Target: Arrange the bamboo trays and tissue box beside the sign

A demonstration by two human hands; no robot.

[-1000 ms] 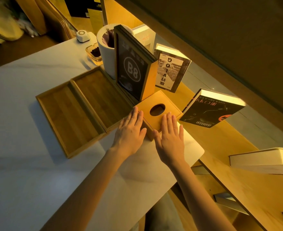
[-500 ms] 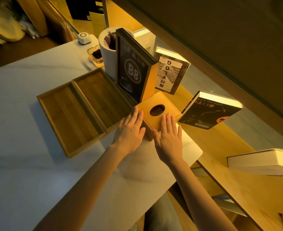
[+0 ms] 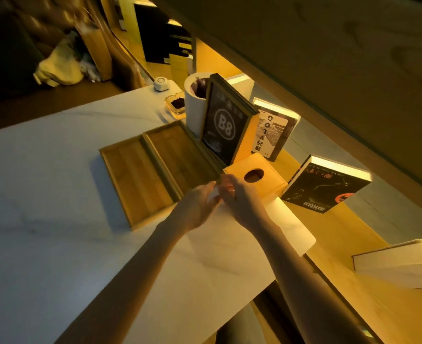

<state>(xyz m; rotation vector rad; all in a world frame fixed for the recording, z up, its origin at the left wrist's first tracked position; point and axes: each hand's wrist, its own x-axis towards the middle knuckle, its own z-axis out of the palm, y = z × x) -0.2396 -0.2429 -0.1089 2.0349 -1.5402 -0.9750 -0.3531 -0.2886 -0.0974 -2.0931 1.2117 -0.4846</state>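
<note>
Two shallow bamboo trays lie side by side on the white table, the left tray (image 3: 135,180) and the right tray (image 3: 180,155), which sits against the base of the dark "B8" sign (image 3: 223,127). The bamboo tissue box (image 3: 270,186), with a round hole in its top, stands just right of the sign's foot. My left hand (image 3: 198,206) and my right hand (image 3: 244,202) are blurred and meet fingertip to fingertip at the box's near corner. I see nothing held in either hand.
Behind the sign stand a white cylinder cup (image 3: 192,112), a glass ashtray (image 3: 176,105) and a small white device (image 3: 160,83). Books (image 3: 272,135) (image 3: 326,187) (image 3: 398,261) lean along the wooden ledge (image 3: 341,234) at the right. The table edge (image 3: 304,244) is close by.
Both hands have lifted off the tissue box's near side and come together in front of it. The box, the trays and the sign keep their places.
</note>
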